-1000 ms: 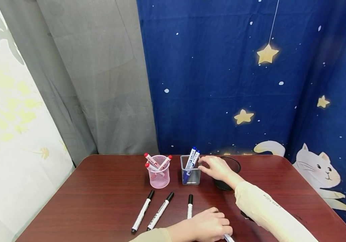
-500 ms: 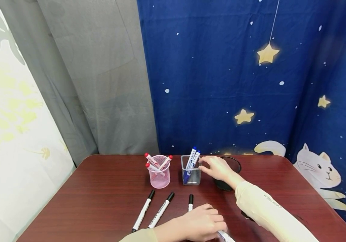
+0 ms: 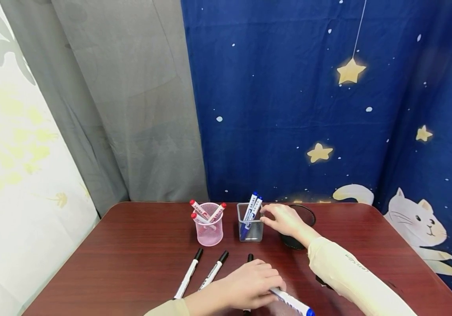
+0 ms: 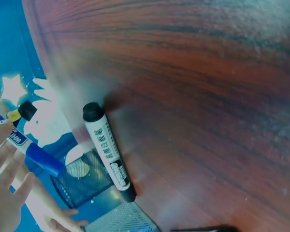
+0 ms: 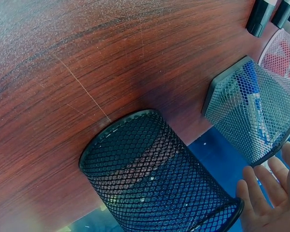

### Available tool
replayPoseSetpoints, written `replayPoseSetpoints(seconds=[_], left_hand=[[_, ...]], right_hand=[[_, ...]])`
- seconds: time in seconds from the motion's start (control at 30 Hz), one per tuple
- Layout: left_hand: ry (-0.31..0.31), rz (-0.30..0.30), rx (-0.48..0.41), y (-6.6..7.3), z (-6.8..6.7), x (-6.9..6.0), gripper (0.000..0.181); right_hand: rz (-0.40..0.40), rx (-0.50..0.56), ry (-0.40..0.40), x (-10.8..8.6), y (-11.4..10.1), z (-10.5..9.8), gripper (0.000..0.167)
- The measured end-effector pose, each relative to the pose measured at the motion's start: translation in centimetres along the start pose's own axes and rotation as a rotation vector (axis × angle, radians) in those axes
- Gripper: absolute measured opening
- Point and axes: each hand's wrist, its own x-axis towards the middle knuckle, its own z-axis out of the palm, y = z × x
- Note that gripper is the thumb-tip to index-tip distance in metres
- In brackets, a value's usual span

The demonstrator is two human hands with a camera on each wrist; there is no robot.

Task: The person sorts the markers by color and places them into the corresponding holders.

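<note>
In the head view my left hand (image 3: 247, 285) grips a white marker (image 3: 291, 300) over the near part of the table, its blue cap pointing down to the right. The left wrist view shows that marker's blue cap (image 4: 44, 159) beyond my fingers. My right hand (image 3: 284, 219) reaches to the right side of the square grey mesh pen holder (image 3: 255, 231), fingertips at its rim. Two blue-capped markers (image 3: 252, 210) lean inside that holder. Seen from the right wrist, the fingers (image 5: 275, 188) are loosely extended along the rim; the thumb is hidden.
A pink mesh pen holder (image 3: 209, 239) with red-capped markers stands left of the square one. Partly behind my right arm is a round black mesh pen holder (image 3: 306, 215). Black-capped markers (image 3: 188, 275) lie on the brown table (image 3: 131, 263), one partly under my left hand.
My left hand has moved left and lifted the blue-capped marker, so more of it shows. My right hand stays at the square pen holder.
</note>
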Motion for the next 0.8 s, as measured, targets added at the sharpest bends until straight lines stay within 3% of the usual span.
replayPoseSetpoints(seconds=[0.13,0.27,0.5,0.7,0.8], left_hand=[[0.06,-0.036,-0.147,-0.6,-0.7,-0.1,0.015],[0.091,-0.072,-0.224,-1.1,-1.3,-0.1,0.015],[0.145,-0.184,-0.419,-1.6,-2.1,-0.2,0.016],[0.237,-0.237,-0.547,-2.4,-2.5,-0.4,0.016],[0.263,-0.299,-0.639,-2.5,-3.1,-0.4,0.016]], right_hand=[[-0.005,0.001,0.004,0.0,0.0,0.0,0.023],[-0.022,0.004,0.015,0.0,0.0,0.1,0.023],[-0.064,0.005,0.062,-0.1,0.3,0.3,0.022],[-0.026,0.012,0.037,0.0,0.1,0.1,0.022],[-0.006,0.007,0.022,0.0,0.0,0.1,0.022]])
